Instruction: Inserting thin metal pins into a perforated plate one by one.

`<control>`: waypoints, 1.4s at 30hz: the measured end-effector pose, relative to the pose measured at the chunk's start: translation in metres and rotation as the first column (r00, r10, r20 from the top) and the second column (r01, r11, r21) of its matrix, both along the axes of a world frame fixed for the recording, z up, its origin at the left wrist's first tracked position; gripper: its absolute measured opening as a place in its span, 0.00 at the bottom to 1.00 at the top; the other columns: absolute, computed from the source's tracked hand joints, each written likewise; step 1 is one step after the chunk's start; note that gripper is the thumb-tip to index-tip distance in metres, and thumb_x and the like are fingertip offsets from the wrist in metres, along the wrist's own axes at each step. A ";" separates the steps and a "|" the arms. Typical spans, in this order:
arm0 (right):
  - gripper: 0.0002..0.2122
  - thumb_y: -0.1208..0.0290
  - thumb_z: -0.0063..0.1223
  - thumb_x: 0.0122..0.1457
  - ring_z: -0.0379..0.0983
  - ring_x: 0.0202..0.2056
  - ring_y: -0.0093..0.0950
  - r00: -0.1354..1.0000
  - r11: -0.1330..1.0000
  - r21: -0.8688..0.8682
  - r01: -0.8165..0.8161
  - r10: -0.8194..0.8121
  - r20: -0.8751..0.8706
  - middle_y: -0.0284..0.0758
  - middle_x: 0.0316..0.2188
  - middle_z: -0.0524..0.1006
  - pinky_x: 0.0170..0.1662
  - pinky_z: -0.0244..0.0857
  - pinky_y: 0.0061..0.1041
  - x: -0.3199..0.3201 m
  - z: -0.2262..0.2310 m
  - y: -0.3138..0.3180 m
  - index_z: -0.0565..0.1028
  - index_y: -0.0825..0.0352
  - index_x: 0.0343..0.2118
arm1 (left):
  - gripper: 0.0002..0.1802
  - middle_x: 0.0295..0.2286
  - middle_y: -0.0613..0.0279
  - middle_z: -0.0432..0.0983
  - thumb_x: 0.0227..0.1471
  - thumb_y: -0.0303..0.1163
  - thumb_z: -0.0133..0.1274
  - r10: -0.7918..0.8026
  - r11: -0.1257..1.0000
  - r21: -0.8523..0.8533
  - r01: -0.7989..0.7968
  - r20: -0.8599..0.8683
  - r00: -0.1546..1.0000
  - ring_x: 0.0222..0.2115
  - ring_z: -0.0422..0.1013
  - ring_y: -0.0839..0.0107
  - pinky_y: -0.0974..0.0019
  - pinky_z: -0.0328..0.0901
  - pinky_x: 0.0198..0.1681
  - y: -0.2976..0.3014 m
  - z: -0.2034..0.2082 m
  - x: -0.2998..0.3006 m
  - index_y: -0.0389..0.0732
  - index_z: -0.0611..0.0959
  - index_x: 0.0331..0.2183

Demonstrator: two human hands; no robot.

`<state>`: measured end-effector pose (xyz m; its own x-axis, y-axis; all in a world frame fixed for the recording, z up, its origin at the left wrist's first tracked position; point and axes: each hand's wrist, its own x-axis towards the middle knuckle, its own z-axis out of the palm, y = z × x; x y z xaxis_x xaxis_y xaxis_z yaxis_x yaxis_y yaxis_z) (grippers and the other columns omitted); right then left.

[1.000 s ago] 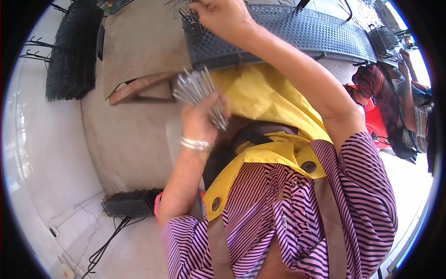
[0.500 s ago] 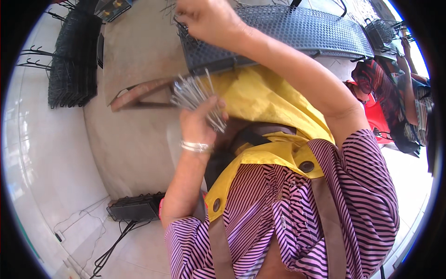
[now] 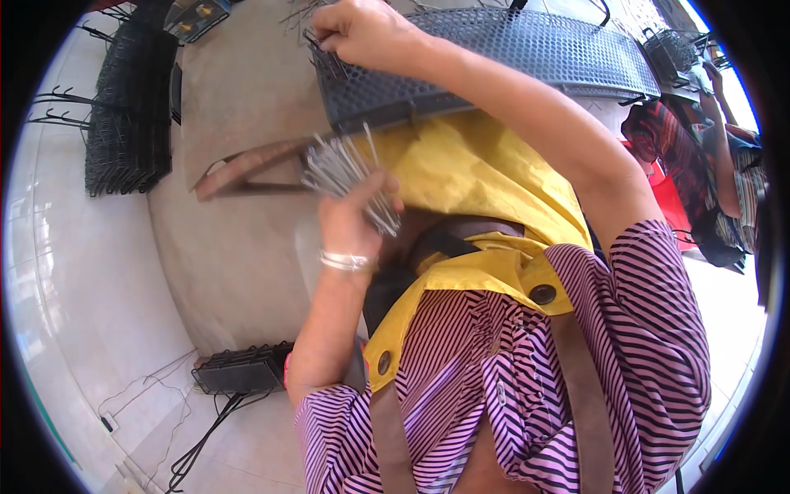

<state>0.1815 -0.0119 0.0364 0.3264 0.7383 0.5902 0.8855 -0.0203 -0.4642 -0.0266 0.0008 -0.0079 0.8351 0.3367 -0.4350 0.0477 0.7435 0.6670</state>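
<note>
My left hand (image 3: 352,221) is closed around a bundle of thin silver metal rods (image 3: 339,167), whose ends fan out above and below the fist. It is beside the yellow apron (image 3: 473,177) over my lap. My right arm stretches across to the far left corner of a long dark perforated panel (image 3: 518,53). There my right hand (image 3: 370,34) is closed with the fingertips pinched together. Thin dark wires (image 3: 329,62) stick out just below those fingers. Whatever the pinch holds is too small to make out.
Black wire racks (image 3: 136,115) are stacked at the far left. Another black rack (image 3: 239,369) sits on the floor at lower left. A brown bar frame (image 3: 247,170) juts out left of the panel. Another person (image 3: 724,173) is at the right, near something red (image 3: 668,202).
My right hand has shifted slightly at the panel's corner, with its fingers now bent down toward the wires. The left hand keeps its grip on the rods and has hardly moved.
</note>
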 end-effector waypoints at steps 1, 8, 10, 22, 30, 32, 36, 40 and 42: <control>0.03 0.78 0.45 0.34 0.67 0.23 0.42 0.999 1.000 -0.003 0.016 -0.016 -0.047 0.43 0.16 0.70 0.26 0.61 0.35 -0.007 0.001 -0.005 0.69 0.69 0.17 | 0.07 0.24 0.61 0.70 0.43 0.21 0.50 0.006 1.000 0.005 -0.006 -0.004 1.000 0.27 0.68 0.70 0.68 0.64 0.23 0.000 -0.001 -0.002 0.37 0.72 0.29; 0.03 0.77 0.46 0.35 0.68 0.23 0.42 0.993 0.990 -0.130 0.052 -0.038 0.111 0.43 0.17 0.70 0.25 0.62 0.36 -0.012 0.000 -0.002 0.69 0.68 0.17 | 0.09 0.22 0.57 0.71 0.39 0.21 0.51 0.091 0.996 0.019 -0.090 -0.048 0.995 0.22 0.70 0.66 0.67 0.65 0.19 -0.003 0.001 0.000 0.33 0.73 0.29; 0.02 0.77 0.47 0.36 0.69 0.22 0.42 0.983 0.986 -0.141 0.086 -0.060 0.176 0.43 0.17 0.71 0.25 0.63 0.36 -0.014 -0.002 -0.006 0.70 0.68 0.17 | 0.09 0.23 0.57 0.72 0.39 0.21 0.51 0.096 0.995 0.020 -0.095 -0.054 0.994 0.22 0.70 0.66 0.67 0.65 0.19 -0.004 0.000 0.000 0.34 0.73 0.29; 0.07 0.78 0.52 0.46 0.70 0.16 0.21 0.397 0.978 -0.179 -0.104 -0.124 -0.910 0.37 0.18 0.75 0.20 0.64 0.19 -0.081 -0.002 -0.080 0.72 0.74 0.29 | 0.12 0.26 0.58 0.70 0.40 0.20 0.50 0.004 0.999 0.033 -0.004 0.018 1.000 0.22 0.70 0.66 0.66 0.67 0.20 -0.006 0.006 0.004 0.36 0.71 0.33; 0.04 0.77 0.53 0.44 0.70 0.15 0.22 0.666 0.905 0.310 0.292 0.040 -0.745 0.35 0.14 0.73 0.19 0.64 0.18 -0.021 0.007 -0.064 0.73 0.71 0.24 | 0.10 0.24 0.57 0.71 0.41 0.21 0.49 0.071 0.997 0.003 -0.071 -0.027 0.997 0.24 0.70 0.65 0.65 0.67 0.22 -0.005 0.000 0.001 0.36 0.71 0.32; 0.02 0.80 0.51 0.46 0.67 0.15 0.16 0.756 0.857 0.419 0.300 0.055 -0.653 0.32 0.13 0.71 0.18 0.61 0.16 -0.012 0.010 -0.055 0.72 0.71 0.24 | 0.10 0.24 0.59 0.70 0.41 0.22 0.49 0.060 0.995 -0.074 -0.060 -0.014 0.998 0.24 0.69 0.66 0.64 0.67 0.23 -0.006 0.003 0.002 0.37 0.71 0.32; 0.02 0.82 0.51 0.46 0.66 0.14 0.18 0.914 0.845 0.462 0.271 -0.075 -0.399 0.35 0.13 0.70 0.17 0.59 0.18 -0.013 0.007 -0.046 0.70 0.71 0.24 | 0.10 0.24 0.60 0.69 0.41 0.21 0.48 0.069 0.991 -0.113 -0.070 -0.015 0.998 0.24 0.68 0.68 0.63 0.66 0.23 -0.005 -0.005 0.001 0.38 0.71 0.32; 0.03 0.83 0.51 0.44 0.66 0.13 0.30 0.984 0.868 0.473 0.149 -0.081 -0.160 0.40 0.13 0.68 0.17 0.58 0.23 -0.007 -0.001 -0.039 0.70 0.70 0.22 | 0.12 0.24 0.61 0.69 0.40 0.20 0.49 0.062 0.992 -0.107 -0.064 -0.026 0.998 0.24 0.68 0.69 0.63 0.66 0.23 -0.005 -0.003 0.001 0.38 0.71 0.32; 0.04 0.81 0.52 0.41 0.66 0.16 0.42 0.991 0.922 0.378 -0.082 0.115 -0.065 0.45 0.13 0.67 0.19 0.58 0.30 -0.008 -0.001 -0.035 0.68 0.70 0.19 | 0.12 0.25 0.61 0.69 0.39 0.19 0.49 0.051 0.995 -0.091 -0.052 -0.014 0.999 0.24 0.68 0.68 0.63 0.66 0.23 -0.005 -0.002 0.000 0.38 0.72 0.32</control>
<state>0.1737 -0.0473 0.0354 0.3241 0.5004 0.8029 0.8311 0.2548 -0.4943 -0.0262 -0.0038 -0.0103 0.8124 0.3376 -0.4754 0.0152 0.8028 0.5961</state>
